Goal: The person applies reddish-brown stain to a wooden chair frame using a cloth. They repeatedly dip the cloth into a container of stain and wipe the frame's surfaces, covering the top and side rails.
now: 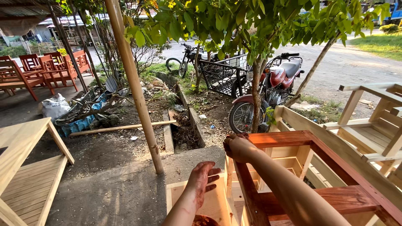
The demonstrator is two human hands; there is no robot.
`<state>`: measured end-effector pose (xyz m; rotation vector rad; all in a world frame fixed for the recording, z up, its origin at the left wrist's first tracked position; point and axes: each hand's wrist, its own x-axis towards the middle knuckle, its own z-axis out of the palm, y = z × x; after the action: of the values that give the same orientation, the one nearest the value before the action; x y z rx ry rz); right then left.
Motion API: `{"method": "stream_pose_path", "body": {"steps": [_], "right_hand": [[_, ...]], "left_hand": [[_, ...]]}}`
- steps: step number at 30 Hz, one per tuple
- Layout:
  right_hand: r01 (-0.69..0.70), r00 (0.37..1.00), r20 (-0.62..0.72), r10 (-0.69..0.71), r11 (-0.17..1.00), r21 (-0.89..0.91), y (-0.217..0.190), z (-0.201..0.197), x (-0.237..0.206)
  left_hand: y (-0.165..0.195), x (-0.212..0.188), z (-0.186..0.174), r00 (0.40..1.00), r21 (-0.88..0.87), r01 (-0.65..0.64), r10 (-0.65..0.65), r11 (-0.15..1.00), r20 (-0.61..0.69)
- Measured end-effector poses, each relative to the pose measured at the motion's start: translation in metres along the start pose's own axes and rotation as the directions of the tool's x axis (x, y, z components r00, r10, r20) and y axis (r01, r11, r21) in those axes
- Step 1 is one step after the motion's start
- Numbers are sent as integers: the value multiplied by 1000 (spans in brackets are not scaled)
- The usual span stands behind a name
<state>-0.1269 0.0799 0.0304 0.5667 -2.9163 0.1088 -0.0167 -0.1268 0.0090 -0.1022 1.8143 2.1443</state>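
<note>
A single head-worn view is aimed forward and down, close over the wooden frame (293, 142), with the yard beyond.

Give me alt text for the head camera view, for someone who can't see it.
A person's right hand presses on the corner of a partly red-stained wooden chair frame, while the stain-smeared left hand hovers open beside it. Beyond are a bamboo post, a red motorcycle and unfinished wooden furniture.

Concrete floor (125, 188) w/ wood frames (293, 167), bamboo post (138, 100).
</note>
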Motion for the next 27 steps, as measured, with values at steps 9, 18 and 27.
{"method": "stream_pose_path", "body": {"steps": [9,18,27], "right_hand": [[33,999,2,-33,999,-1,-42,-2,-46],[5,999,45,-8,999,48,-87,-22,-121],[5,995,104,-12,998,67,-133,-36,-197]], "left_hand": [[-10,10,1,982,-62,-99,87,993,-170],[-20,-12,13,966,-59,-118,101,991,-236],[-24,-59,35,952,-143,-209,168,967,-256]]}}
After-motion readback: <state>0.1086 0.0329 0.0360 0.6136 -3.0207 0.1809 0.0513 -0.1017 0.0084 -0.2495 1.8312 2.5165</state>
